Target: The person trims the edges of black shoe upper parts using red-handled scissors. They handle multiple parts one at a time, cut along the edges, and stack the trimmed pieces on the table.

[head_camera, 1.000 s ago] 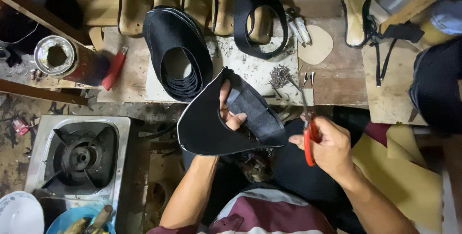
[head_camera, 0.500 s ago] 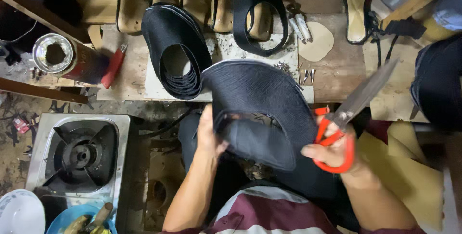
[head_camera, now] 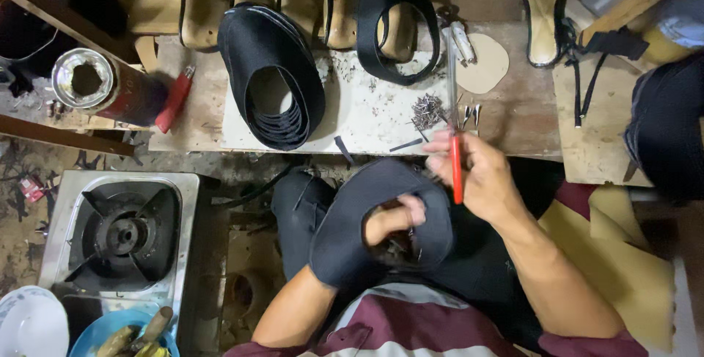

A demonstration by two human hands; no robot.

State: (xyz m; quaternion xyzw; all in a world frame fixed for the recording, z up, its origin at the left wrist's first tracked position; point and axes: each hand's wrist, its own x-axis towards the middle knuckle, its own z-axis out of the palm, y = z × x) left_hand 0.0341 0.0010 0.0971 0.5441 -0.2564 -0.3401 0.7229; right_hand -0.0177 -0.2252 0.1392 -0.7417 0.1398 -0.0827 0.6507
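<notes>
A cluttered wooden workbench (head_camera: 513,118) runs across the top, above the person's lap. The left hand (head_camera: 392,219) pokes up through the opening of a dark shoe upper (head_camera: 345,236), fingers curled around its edge, over the lap. The right hand (head_camera: 477,173) is closed around red-handled scissors (head_camera: 455,144), blades pointing at the bench. A stack of black uppers (head_camera: 275,71) lies beyond, and a gas stove (head_camera: 121,232) stands at the left.

A dark, curved shoe-upper piece (head_camera: 345,236) with an oval opening lies near, over the lap; red-handled scissors (head_camera: 455,159) stand upright just right.
</notes>
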